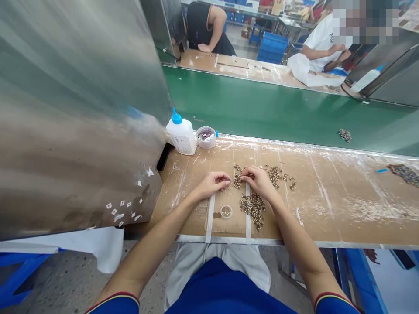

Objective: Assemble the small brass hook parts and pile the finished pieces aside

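My left hand (214, 182) rests on the cardboard-covered bench (327, 196), fingers curled in a pinch on something too small to name. My right hand (258, 179) lies just to its right, fingers bent down into a scatter of small metal parts (274, 173). A second heap of the same small parts (252, 208) lies just below my right hand. A tiny clear round cap (226, 211) sits on the cardboard below my left hand.
A white glue bottle with a blue cap (181, 134) and a small round container (206, 137) stand at the back left. A large metal panel (75, 113) walls off the left. A green conveyor belt (278, 109) runs behind; other people work beyond it. More parts (404, 173) lie far right.
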`<state>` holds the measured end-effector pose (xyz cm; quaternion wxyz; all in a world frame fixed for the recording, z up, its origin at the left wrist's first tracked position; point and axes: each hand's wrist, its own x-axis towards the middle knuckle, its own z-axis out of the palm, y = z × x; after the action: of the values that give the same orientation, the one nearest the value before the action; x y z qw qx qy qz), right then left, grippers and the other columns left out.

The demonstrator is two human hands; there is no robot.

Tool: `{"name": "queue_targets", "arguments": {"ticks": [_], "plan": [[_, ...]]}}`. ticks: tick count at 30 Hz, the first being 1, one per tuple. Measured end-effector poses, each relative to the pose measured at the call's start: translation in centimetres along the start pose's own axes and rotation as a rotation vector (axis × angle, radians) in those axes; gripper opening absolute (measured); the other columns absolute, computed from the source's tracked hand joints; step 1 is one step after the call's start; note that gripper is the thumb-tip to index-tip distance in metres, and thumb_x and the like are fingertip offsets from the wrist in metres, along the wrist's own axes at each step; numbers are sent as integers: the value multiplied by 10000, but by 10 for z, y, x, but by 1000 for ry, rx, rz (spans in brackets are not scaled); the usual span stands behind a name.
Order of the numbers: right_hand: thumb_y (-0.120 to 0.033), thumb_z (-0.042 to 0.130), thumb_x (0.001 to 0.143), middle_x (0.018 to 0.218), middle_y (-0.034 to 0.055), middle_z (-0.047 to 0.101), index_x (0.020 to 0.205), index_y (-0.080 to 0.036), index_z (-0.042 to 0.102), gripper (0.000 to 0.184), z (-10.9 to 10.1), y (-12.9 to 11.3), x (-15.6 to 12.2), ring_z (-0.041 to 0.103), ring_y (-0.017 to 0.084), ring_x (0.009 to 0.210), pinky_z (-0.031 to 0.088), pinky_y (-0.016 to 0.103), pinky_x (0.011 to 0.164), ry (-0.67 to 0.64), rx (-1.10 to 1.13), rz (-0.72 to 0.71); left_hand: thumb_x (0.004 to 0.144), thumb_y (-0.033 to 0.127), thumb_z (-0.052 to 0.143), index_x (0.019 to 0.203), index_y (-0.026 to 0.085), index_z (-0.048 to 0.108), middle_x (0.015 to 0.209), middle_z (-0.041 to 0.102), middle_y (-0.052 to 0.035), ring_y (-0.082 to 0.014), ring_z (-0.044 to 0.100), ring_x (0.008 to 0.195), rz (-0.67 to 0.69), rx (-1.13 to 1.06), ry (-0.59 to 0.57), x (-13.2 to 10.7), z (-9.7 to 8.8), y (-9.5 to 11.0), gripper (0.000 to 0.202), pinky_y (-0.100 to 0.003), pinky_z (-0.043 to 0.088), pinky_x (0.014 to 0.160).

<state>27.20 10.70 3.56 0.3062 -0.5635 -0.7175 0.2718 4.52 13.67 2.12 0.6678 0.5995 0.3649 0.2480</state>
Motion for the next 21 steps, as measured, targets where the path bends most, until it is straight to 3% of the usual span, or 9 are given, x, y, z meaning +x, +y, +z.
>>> {"name": "queue_targets", "arguments": {"ticks": [9, 21], "plan": [[-108, 650, 864, 763, 2, 571, 699, -219, 510, 243, 14, -1, 1, 563, 168, 729, 436, 275, 701, 12, 25, -60, 772, 352, 701, 902, 134, 690, 727, 655, -7, -105, 572, 627, 21, 63, -4, -3, -2, 8, 253, -228, 499, 628], [-150, 636, 876, 745, 1, 572, 706, -216, 521, 216, 20, -9, -1, 555, 165, 732, 449, 286, 709, 52, 123, -70, 746, 431, 707, 906, 146, 670, 704, 628, 0, -110, 544, 617, 20, 78, -6, -1, -2, 4, 329, -232, 473, 613]]}}
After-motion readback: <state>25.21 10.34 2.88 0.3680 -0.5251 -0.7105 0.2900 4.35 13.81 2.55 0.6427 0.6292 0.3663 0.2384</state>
